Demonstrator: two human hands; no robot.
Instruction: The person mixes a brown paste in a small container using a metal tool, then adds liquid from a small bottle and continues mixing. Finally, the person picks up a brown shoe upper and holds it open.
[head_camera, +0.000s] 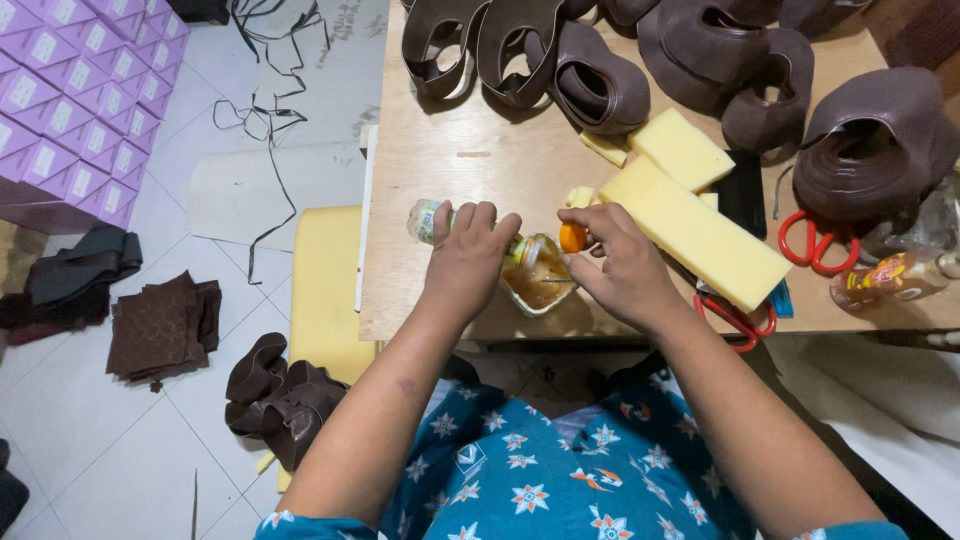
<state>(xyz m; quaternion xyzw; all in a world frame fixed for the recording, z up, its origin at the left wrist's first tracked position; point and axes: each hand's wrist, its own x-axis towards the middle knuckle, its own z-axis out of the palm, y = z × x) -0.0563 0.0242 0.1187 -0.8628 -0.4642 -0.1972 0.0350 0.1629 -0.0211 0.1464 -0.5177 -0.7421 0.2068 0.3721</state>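
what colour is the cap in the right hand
Orange. The right hand pinches the small round cap beside the tipped bottle; the head view shows it best.

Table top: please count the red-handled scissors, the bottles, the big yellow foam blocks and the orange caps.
Red-handled scissors: 2
Bottles, one in the left hand: 2
Big yellow foam blocks: 2
Orange cap, in the right hand: 1
Total: 7

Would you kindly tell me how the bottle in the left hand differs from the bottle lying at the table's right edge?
The held bottle is tipped by the left hand over a small tub; the other bottle lies untouched. The held one is uncapped, its orange cap in the right hand. Both are small, clear and labelled.
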